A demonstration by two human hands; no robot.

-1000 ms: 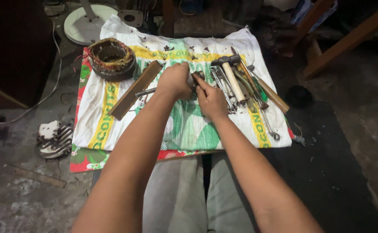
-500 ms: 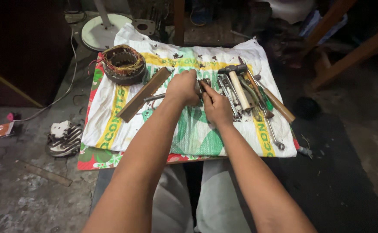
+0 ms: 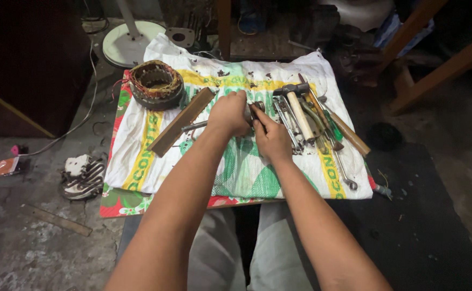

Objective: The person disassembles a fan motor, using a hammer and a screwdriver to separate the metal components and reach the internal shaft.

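Metal tools lie on one white sack [image 3: 139,156]: one hammer [image 3: 295,108], several wrenches [image 3: 284,116]. The left hand [image 3: 228,113] and right hand [image 3: 271,137] meet mid-sack, fingers closed on a small metal part [image 3: 256,106], probably round, mostly hidden. One wooden bar [image 3: 182,121] and one wire coil [image 3: 155,83] sit left.

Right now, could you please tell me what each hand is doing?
Left hand: closed over a small metal part.
Right hand: fingers pinching the same part.

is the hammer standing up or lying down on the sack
Lying down: the hammer rests flat on the sack, head away, handle toward the person.
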